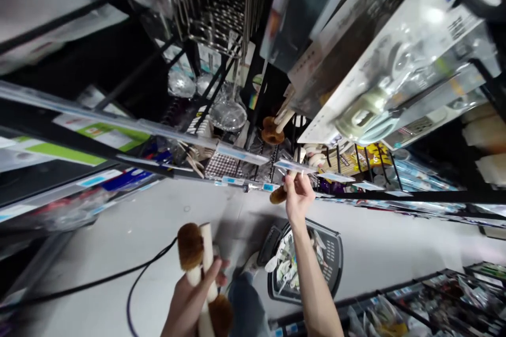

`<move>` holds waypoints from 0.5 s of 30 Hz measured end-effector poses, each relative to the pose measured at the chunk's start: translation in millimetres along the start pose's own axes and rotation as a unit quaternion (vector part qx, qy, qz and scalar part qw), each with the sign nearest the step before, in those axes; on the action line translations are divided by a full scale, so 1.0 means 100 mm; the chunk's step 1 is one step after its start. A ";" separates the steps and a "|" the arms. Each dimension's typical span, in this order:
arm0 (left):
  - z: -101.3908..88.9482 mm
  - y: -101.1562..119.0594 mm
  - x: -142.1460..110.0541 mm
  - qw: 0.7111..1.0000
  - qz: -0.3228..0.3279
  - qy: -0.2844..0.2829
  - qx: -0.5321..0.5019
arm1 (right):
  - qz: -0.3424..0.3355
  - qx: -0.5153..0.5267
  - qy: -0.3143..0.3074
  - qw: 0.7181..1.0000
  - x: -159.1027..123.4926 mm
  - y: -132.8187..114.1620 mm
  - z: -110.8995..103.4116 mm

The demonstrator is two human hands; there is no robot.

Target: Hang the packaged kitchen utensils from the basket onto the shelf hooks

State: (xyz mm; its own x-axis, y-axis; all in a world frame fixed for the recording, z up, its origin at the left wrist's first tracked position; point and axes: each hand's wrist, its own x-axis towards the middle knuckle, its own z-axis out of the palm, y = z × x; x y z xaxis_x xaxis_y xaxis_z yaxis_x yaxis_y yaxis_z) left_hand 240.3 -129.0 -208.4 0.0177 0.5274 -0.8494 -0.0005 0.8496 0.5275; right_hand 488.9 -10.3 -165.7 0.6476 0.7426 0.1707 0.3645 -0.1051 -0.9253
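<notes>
My left hand (185, 300) is closed around a couple of wooden-handled brushes (190, 246) with round brown bristle heads, one head pointing up and one down. Higher up, at the shelf edge, my right hand (299, 197) pinches the pale handle of another brush (278, 195), whose brown head sticks out to the left. Just above that hand, a similar brown brush (272, 130) sits among the hanging goods. Below my right forearm a dark basket (336, 253) stands on the floor, holding many small packaged items and pale utensils.
Metal ladles (228, 115) and a wire skimmer (217, 23) hang at the upper middle. Boxed and bagged goods (367, 110) protrude from hooks on the right. A price rail (241, 155) runs along the shelf front. A black cable (150, 260) loops at the left; another rack stands at lower right.
</notes>
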 end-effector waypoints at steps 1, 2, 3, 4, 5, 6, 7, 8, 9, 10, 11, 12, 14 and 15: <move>0.01 0.01 -0.01 1.000 -0.002 -0.006 -0.002 | 0.000 0.000 0.003 1.000 -0.01 0.00 0.04; 0.02 0.01 -0.01 1.000 -0.004 -0.012 -0.003 | 0.004 0.000 0.005 1.000 -0.02 0.00 0.07; 0.03 0.01 0.00 1.000 -0.005 -0.016 -0.003 | 0.008 0.001 0.007 1.000 -0.03 0.01 0.09; 0.03 0.00 0.01 1.000 -0.007 -0.018 -0.003 | 0.009 0.002 0.009 1.000 -0.04 0.02 0.10; 0.03 -0.01 0.03 1.000 -0.010 -0.016 -0.005 | 0.008 0.004 0.013 1.000 -0.04 0.04 0.11; 0.02 -0.02 0.05 1.000 -0.013 -0.013 -0.009 | 0.005 0.003 0.016 1.000 -0.05 0.06 0.11; 0.02 -0.03 0.08 1.000 -0.017 -0.009 -0.013 | 0.002 -0.001 0.018 1.000 -0.06 0.08 0.11; 0.01 -0.04 0.10 1.000 -0.022 -0.007 -0.017 | -0.001 -0.007 0.018 1.000 -0.07 0.09 0.09; 0.01 -0.04 0.11 0.999 -0.026 -0.003 -0.021 | -0.003 -0.015 0.018 1.000 -0.08 0.10 0.08; 0.01 -0.03 0.12 0.999 -0.030 -0.001 -0.024 | -0.009 -0.024 0.019 0.999 -0.09 0.10 0.06; 0.01 -0.02 0.12 0.999 -0.034 -0.001 -0.025 | -0.022 -0.033 0.021 0.999 -0.11 0.09 0.04; 0.01 -0.01 0.11 0.999 -0.037 -0.002 -0.024 | -0.040 -0.043 0.022 0.998 -0.12 0.07 0.03; 0.01 0.03 0.08 0.999 -0.041 0.002 -0.032 | -0.086 -0.061 0.024 0.994 -0.13 0.01 0.03; 0.01 0.04 0.07 0.998 -0.041 0.005 -0.040 | -0.106 -0.072 0.025 0.991 -0.14 -0.02 0.03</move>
State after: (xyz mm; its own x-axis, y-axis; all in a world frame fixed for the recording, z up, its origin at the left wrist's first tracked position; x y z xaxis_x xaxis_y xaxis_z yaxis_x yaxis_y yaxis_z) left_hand 241.5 -122.3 -211.9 0.0100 0.4561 -0.8899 -0.0789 0.8875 0.4540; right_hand 476.9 -18.0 -166.8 0.5771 0.7247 0.3766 0.5856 -0.0457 -0.8093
